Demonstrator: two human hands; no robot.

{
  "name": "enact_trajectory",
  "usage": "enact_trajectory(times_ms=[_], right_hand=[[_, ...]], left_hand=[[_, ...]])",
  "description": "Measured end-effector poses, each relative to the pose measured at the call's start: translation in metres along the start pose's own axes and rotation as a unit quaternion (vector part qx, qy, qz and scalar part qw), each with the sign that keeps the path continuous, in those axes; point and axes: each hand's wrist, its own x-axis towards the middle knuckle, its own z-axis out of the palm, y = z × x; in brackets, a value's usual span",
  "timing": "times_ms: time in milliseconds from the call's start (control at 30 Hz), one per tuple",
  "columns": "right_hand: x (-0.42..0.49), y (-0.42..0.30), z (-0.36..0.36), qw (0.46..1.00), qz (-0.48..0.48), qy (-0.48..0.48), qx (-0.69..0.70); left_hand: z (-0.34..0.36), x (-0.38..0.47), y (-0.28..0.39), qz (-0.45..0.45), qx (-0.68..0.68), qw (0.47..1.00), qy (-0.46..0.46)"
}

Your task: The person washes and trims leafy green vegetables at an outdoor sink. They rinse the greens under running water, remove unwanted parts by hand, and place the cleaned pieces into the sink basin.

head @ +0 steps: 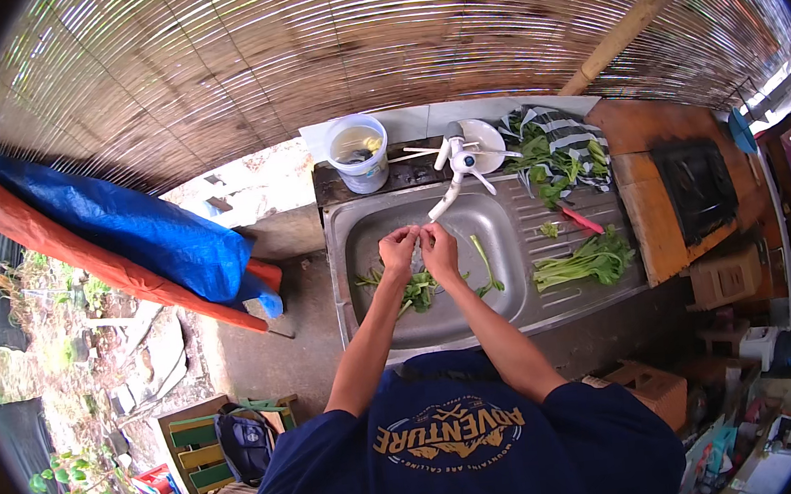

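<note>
Both hands are close together over the stainless steel sink basin (446, 324), just below the spout of the white tap (445, 201). Thumb and fingers are bent inward on my left hand (399, 250) and on my right hand (440, 248), and the fingertips nearly meet. Whether something small is pinched between them is too fine to make out. Under my wrists, cut leafy greens (418, 293) lie on the basin floor. A single green stalk (482, 260) rests in the basin to the right of my right hand.
On the ribbed drainboard are a bunch of leafy celery-like greens (582, 261), a pink-handled knife (582, 220) and a striped bag (563, 134) with more greens. Behind the sink stand a bucket of water (358, 154) and a white bowl (489, 139). A blue tarp (143, 225) hangs at left.
</note>
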Motion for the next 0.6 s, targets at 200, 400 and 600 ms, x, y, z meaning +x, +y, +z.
enact_trajectory(times_ms=[200, 400, 600], right_hand=[[-0.002, 0.014, 0.012, 0.994, 0.049, 0.064, 0.071], [-0.005, 0.033, 0.028, 0.971, 0.172, 0.06, 0.157], [-0.012, 0.032, 0.025, 0.961, 0.18, 0.089, 0.191]], left_hand=[[0.023, -0.006, -0.009, -0.002, -0.089, 0.994, 0.062], [0.03, -0.015, -0.005, -0.006, -0.1, 0.99, 0.099], [0.034, -0.03, 0.011, 0.058, 0.047, 0.988, 0.136]])
